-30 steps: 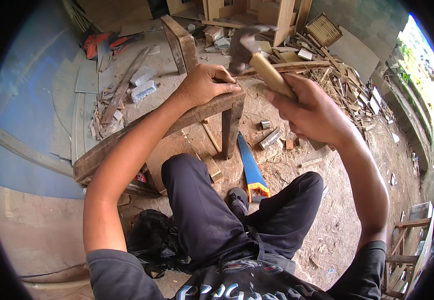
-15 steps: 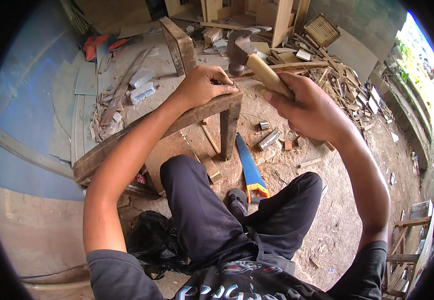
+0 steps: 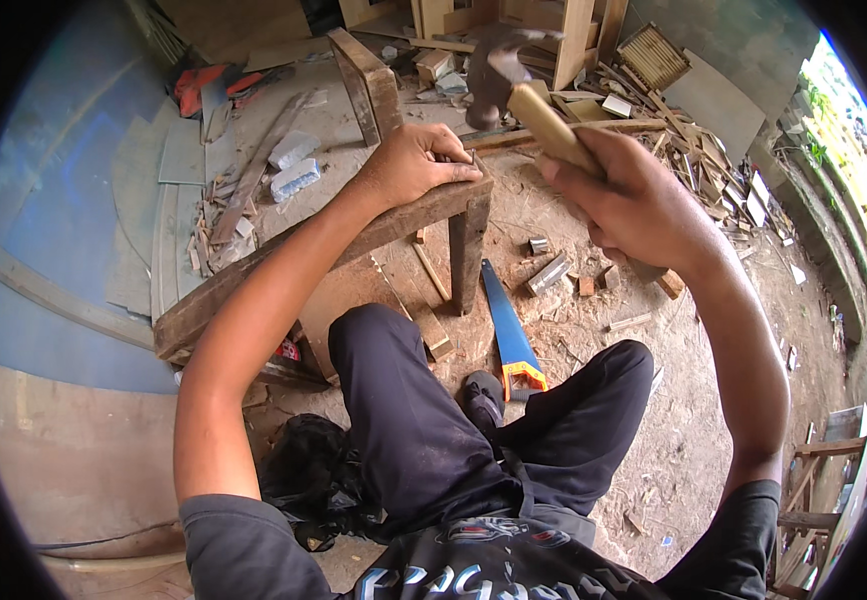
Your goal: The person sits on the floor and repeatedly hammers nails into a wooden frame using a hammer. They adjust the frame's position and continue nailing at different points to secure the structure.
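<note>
My left hand (image 3: pixel 409 168) rests on the end of a worn wooden beam (image 3: pixel 379 235), thumb and fingers pinched round a thin nail (image 3: pixel 473 157) that stands up from the wood. A wooden leg (image 3: pixel 468 258) drops from that end of the beam. Wrapped round the pale wooden handle of a claw hammer (image 3: pixel 552 127) is my right hand (image 3: pixel 644 205). The dark hammer head hangs above the nail, apart from it, with its claw away from me.
A blue handsaw (image 3: pixel 510 325) with an orange-and-black handle lies on the floor by my foot. Small wood offcuts (image 3: pixel 549 275) are scattered beyond it. Another wooden frame (image 3: pixel 366 88) stands behind the beam. Scrap wood (image 3: pixel 699 165) is heaped at the far right; a black plastic bag (image 3: pixel 312 465) lies by my left leg.
The hammer has risen, widening the gap between its head and the nail. My left hand keeps its pinch on the nail. The whole view has shifted slightly.
</note>
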`<move>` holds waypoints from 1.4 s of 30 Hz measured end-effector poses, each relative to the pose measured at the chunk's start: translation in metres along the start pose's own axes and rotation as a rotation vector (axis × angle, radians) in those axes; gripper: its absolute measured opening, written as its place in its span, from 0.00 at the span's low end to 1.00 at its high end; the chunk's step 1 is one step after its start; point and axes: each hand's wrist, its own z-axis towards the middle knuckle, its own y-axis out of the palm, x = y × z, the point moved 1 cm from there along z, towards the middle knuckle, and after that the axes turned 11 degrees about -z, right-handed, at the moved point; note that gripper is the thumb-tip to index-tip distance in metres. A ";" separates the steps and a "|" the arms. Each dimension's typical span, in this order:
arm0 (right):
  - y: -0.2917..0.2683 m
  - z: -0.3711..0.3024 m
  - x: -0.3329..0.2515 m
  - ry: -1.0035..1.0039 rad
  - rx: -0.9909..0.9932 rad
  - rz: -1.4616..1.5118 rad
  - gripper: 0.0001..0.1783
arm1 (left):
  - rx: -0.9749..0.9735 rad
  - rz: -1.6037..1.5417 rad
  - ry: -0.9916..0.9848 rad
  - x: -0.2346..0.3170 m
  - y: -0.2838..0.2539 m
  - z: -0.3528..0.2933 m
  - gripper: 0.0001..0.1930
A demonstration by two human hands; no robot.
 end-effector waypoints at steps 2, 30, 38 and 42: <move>0.003 0.001 0.003 0.005 -0.035 -0.023 0.22 | -0.011 0.031 0.040 0.000 0.000 0.001 0.09; 0.003 -0.001 -0.001 -0.037 0.061 -0.135 0.19 | -0.124 0.217 0.195 -0.004 0.003 -0.006 0.28; 0.007 -0.004 -0.009 0.007 0.006 -0.073 0.20 | -0.102 0.327 0.132 -0.008 0.006 -0.011 0.30; 0.009 0.002 0.002 -0.039 -0.012 -0.063 0.20 | -0.129 0.340 0.045 0.008 0.004 -0.012 0.27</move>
